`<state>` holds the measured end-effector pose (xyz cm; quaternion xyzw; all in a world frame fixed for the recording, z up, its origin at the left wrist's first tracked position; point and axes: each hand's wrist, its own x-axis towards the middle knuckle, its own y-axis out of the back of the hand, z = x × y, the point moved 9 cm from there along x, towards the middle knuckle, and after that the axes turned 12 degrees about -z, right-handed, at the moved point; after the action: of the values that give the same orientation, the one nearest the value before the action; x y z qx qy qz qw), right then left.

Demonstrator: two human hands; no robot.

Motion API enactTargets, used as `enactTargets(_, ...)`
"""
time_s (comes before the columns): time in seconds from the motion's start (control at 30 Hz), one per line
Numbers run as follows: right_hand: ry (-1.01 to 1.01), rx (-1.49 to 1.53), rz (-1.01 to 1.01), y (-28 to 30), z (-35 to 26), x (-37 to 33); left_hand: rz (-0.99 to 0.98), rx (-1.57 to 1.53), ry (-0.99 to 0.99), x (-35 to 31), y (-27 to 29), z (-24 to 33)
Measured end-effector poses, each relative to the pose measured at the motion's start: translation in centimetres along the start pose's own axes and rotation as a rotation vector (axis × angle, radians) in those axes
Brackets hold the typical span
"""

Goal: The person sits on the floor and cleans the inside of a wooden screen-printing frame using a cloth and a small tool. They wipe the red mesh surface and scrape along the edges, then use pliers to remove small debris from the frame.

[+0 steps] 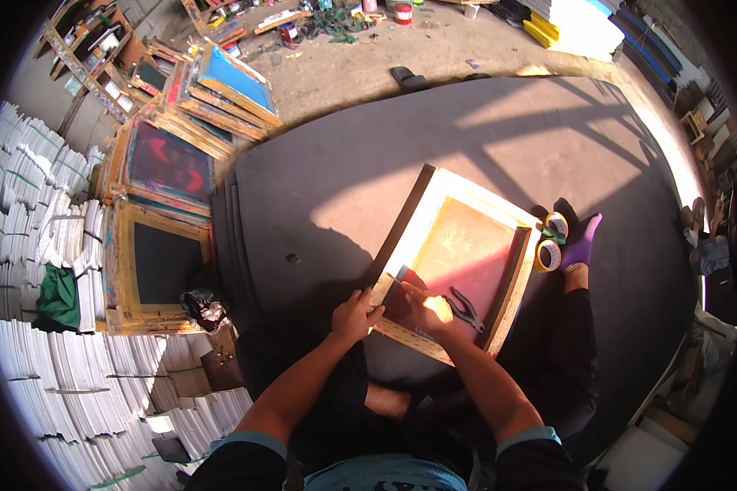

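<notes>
Seated on the dark mat (434, 155), the person gripped the screen frame's (454, 262) near corner with the left hand (354, 315) while the right hand (424, 309) pressed flat inside it, pliers (465, 309) just beyond, tape rolls (551, 241) past the frame.

right hand (428, 309): fingertips hidden | pliers (465, 309): jaw tips unclear (shadowed) | distant floor clutter (319, 20): too small

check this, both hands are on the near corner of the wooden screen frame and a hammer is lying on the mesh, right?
Not quite. The head view shows black pliers lying on the mesh, not a hammer. The rest holds: the left hand and right hand are at the near corner of the wooden screen frame.
</notes>
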<state>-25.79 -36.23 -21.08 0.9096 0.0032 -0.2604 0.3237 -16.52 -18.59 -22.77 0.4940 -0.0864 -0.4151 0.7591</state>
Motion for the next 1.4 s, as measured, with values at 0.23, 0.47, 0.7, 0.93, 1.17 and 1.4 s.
enactTargets(0.23, 0.200, 0.276, 0.147, -0.6, 2.9, 1.1, -0.023, 0.008, 0.001, 0.1, -0.1, 0.2)
enactTargets(0.47, 0.203, 0.602, -0.015, -0.3, 3.4, 1.8, -0.039, 0.003, 0.008, 0.2, -0.2, 0.1)
enactTargets(0.7, 0.190, -0.135, 0.281, -0.3, 1.6, 0.3, -0.015, 0.001, 0.005, -0.1, 0.2, 0.4)
enactTargets(0.93, -0.008, 0.704, -0.175, -1.3, 4.2, 2.9, -0.011, -0.008, 0.001, -0.2, -0.1, -0.3)
enactTargets(1.17, 0.116, 0.274, 0.063, -0.2, 3.4, 2.6, -0.040, -0.025, 0.020, -0.1, 0.1, -0.1)
enactTargets(1.4, -0.030, 0.747, -0.127, -0.7, 3.1, 2.0, -0.034, -0.045, 0.015, 0.1, -0.2, 0.4)
